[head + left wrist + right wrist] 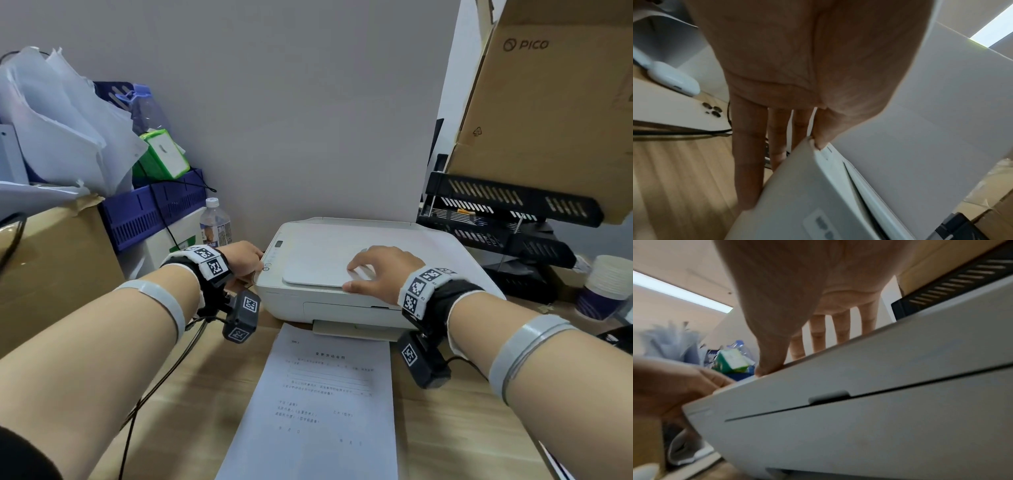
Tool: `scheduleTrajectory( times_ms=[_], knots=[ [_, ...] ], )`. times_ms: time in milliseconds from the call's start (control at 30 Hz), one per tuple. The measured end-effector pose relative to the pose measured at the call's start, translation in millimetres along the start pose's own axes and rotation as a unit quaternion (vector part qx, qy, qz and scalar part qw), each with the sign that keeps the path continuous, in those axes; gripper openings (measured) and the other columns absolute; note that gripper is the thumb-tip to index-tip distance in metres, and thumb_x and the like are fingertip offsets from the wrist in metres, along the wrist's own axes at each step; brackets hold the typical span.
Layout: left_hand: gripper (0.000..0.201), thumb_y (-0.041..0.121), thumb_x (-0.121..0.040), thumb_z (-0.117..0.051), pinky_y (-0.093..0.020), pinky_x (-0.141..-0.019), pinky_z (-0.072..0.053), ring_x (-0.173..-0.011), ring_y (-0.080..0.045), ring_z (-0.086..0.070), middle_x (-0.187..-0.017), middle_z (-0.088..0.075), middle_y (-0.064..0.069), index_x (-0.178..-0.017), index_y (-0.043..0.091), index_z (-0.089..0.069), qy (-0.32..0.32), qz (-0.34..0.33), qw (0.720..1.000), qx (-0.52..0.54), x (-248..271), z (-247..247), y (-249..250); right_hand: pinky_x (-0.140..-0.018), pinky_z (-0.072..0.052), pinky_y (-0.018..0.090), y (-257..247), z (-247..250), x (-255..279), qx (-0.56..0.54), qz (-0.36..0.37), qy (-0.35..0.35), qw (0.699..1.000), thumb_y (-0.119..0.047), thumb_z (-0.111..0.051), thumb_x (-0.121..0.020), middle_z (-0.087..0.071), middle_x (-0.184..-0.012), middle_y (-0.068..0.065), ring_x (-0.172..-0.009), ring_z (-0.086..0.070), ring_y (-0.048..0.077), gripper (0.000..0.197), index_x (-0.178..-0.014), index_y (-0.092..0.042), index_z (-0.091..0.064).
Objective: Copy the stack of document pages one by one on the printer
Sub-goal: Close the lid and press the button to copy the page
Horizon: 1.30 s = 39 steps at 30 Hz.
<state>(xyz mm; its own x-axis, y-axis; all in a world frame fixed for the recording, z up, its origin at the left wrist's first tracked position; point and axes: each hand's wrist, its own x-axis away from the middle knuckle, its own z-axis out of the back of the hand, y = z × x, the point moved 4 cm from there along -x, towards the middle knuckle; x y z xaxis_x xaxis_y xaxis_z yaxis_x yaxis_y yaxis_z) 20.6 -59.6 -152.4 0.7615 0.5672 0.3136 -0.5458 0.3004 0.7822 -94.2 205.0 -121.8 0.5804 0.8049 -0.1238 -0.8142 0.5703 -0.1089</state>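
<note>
A white printer (342,298) sits on the wooden desk with its flat scanner lid (318,263) down. My right hand (363,274) lies on the lid with fingers (818,337) spread and the thumb (770,363) at the lid's front edge. My left hand (251,263) is at the printer's left side beside the control buttons (267,265). Its straight fingers (748,162) run down the side wall and its thumb (822,136) touches the top corner. One printed document page (322,394) lies face up on the desk in front of the printer.
Black stacked paper trays (507,212) and a large cardboard box (555,102) stand close on the right, with stacked paper cups (606,284) beyond. On the left are a water bottle (215,222), a blue basket (154,212), a brown carton (58,260) and a white phone (684,113).
</note>
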Motion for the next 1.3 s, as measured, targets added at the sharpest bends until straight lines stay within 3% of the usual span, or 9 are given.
scheduleTrajectory(
  times_ms=[133,200,267,467,633,767,933,1133,1300],
  knots=[
    [0.050,0.001,-0.086,-0.064,-0.046,-0.080,-0.060,-0.097,-0.030,-0.069,-0.108,-0.068,-0.009,-0.133,0.016,-0.053,0.045,-0.079,0.988,-0.128,0.3,12.6,18.6,-0.073,-0.041,0.030,-16.5,19.8,11.4,0.060,0.065,0.074,0.993,-0.062,-0.050,-0.091,-0.059,-0.102,-0.015,-0.093,-0.056,0.013,0.032,-0.105,-0.037,-0.064],
    [0.066,0.008,-0.084,-0.071,-0.028,-0.069,-0.053,-0.082,-0.018,-0.064,-0.095,-0.066,-0.002,-0.142,0.021,-0.043,0.083,-0.160,0.959,-0.217,4.2,17.4,37.4,-0.071,-0.044,0.030,-20.6,35.3,12.5,0.070,0.097,0.127,0.985,-0.054,-0.050,-0.095,-0.061,-0.098,-0.013,-0.089,-0.059,0.016,0.027,-0.101,-0.033,-0.066],
    [0.075,0.014,-0.082,-0.077,-0.025,-0.066,-0.046,-0.067,-0.012,-0.058,-0.077,-0.063,0.004,-0.146,0.027,-0.040,0.077,-0.231,0.948,-0.207,4.8,17.8,54.3,-0.069,-0.047,0.031,-18.7,55.2,6.2,0.060,0.091,0.178,0.978,-0.048,-0.053,-0.096,-0.062,-0.093,-0.011,-0.085,-0.060,0.018,0.024,-0.097,-0.029,-0.067],
    [0.013,0.023,-0.090,-0.070,-0.031,-0.075,-0.059,-0.077,-0.017,-0.070,-0.089,-0.071,-0.007,-0.102,0.023,-0.066,0.023,-0.273,0.961,0.031,-1.2,14.2,97.0,-0.082,-0.047,0.039,-17.6,111.3,-33.3,0.039,0.056,0.292,0.954,-0.040,-0.061,-0.093,-0.062,-0.091,0.000,-0.093,-0.057,0.027,0.020,-0.092,-0.022,-0.070],
    [0.017,0.021,-0.094,-0.066,-0.029,-0.074,-0.060,-0.076,-0.017,-0.068,-0.097,-0.068,-0.014,-0.106,0.009,-0.063,0.063,-0.279,0.948,0.142,-27.6,15.7,128.5,-0.082,-0.045,0.043,-23.3,129.2,-44.9,0.053,-0.016,0.390,0.919,-0.019,-0.060,-0.086,-0.053,-0.104,0.006,-0.096,-0.048,0.027,0.023,-0.107,-0.015,-0.052],
    [0.013,0.015,-0.095,-0.064,-0.034,-0.075,-0.058,-0.072,-0.019,-0.065,-0.099,-0.064,-0.018,-0.101,0.005,-0.057,0.114,-0.259,0.939,0.197,-52.3,15.1,147.0,-0.087,-0.043,0.043,-15.4,88.8,-42.3,0.013,-0.036,0.280,0.959,-0.024,-0.057,-0.085,-0.055,-0.106,0.002,-0.100,-0.049,0.027,0.024,-0.106,-0.018,-0.048],
    [0.040,-0.001,-0.093,-0.057,-0.041,-0.080,-0.056,-0.085,-0.024,-0.060,-0.089,-0.060,-0.005,-0.132,0.002,-0.051,0.120,-0.245,0.941,0.199,-70.2,6.4,164.9,-0.099,-0.041,0.042,16.3,30.7,-31.1,0.019,-0.091,0.084,0.992,-0.040,-0.053,-0.093,-0.052,-0.120,-0.001,-0.117,-0.045,0.022,0.033,-0.123,-0.025,-0.050],
    [0.066,0.003,-0.094,-0.060,-0.046,-0.095,-0.053,-0.125,-0.032,-0.051,-0.144,-0.044,-0.012,-0.152,0.013,-0.032,0.073,-0.219,0.959,0.162,-81.1,-3.9,169.0,-0.108,-0.034,0.046,36.1,-1.4,-6.8,0.002,-0.150,-0.027,0.988,-0.055,-0.039,-0.097,-0.040,-0.146,0.001,-0.136,-0.036,0.022,0.052,-0.143,-0.031,-0.039],
    [0.069,0.001,-0.094,-0.059,-0.048,-0.096,-0.052,-0.131,-0.031,-0.047,-0.154,-0.036,-0.007,-0.154,0.019,-0.031,0.054,-0.209,0.963,0.161,-74.2,-7.1,165.3,-0.109,-0.030,0.053,43.4,-11.3,14.9,0.028,-0.161,-0.116,0.980,-0.066,-0.026,-0.094,-0.036,-0.148,0.006,-0.140,-0.030,0.028,0.061,-0.144,-0.031,-0.033]
  ],
)
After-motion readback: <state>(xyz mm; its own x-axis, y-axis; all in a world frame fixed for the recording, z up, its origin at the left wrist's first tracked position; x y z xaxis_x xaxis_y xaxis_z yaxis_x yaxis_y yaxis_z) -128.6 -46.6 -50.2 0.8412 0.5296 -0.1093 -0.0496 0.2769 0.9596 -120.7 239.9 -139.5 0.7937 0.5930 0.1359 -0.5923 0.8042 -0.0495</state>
